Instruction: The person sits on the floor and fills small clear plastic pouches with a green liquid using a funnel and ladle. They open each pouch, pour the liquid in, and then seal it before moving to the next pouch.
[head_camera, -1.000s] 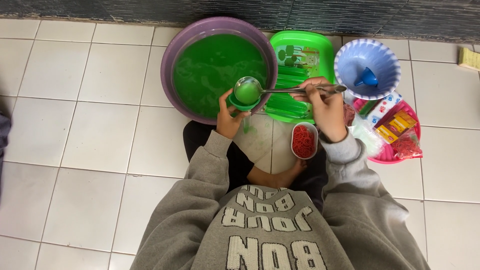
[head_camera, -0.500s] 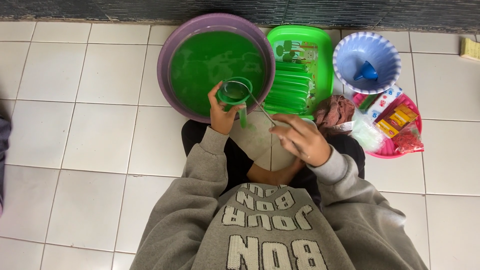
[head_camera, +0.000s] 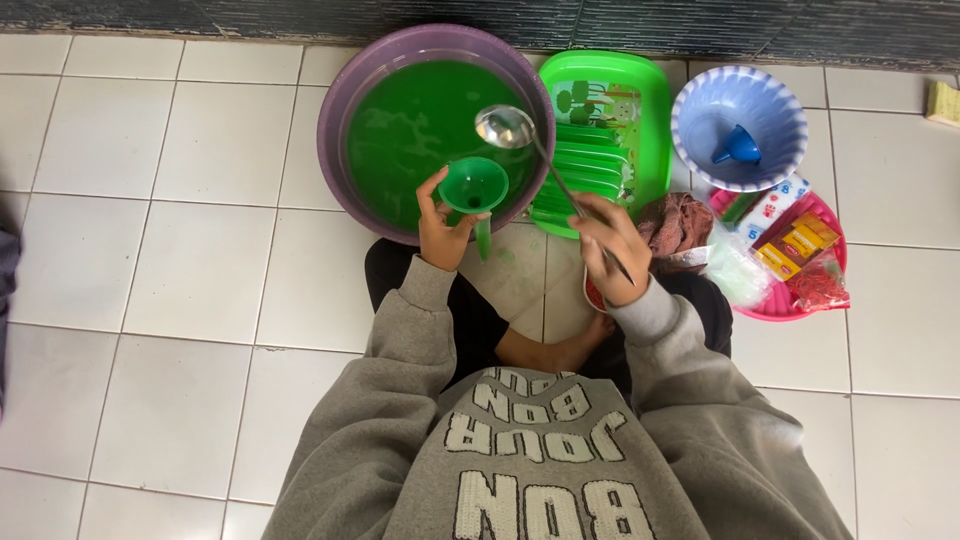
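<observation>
I sit on a tiled floor in a grey sweatshirt. My left hand (head_camera: 441, 228) holds a green funnel (head_camera: 474, 190) by its rim, at the near edge of a purple basin (head_camera: 340, 110) filled with green liquid (head_camera: 420, 120). A thin green tube hangs below the funnel. My right hand (head_camera: 612, 244) grips the handle of a metal ladle (head_camera: 506, 127). The ladle's bowl is raised over the basin's right side, just beyond the funnel. A small container with red contents is mostly hidden under my right hand.
A green tray (head_camera: 640, 110) holding filled green tubes lies right of the basin. Further right stand a blue-and-white bowl (head_camera: 700, 150) with a small blue funnel (head_camera: 738, 148) and a pink basket (head_camera: 830, 275) of packets. A brown cloth (head_camera: 675, 222) lies by the tray.
The ladle, first level over the funnel, has swung back and now is lifted over the basin. My right hand moved down to my lap, then up again. The funnel stayed in my left hand.
</observation>
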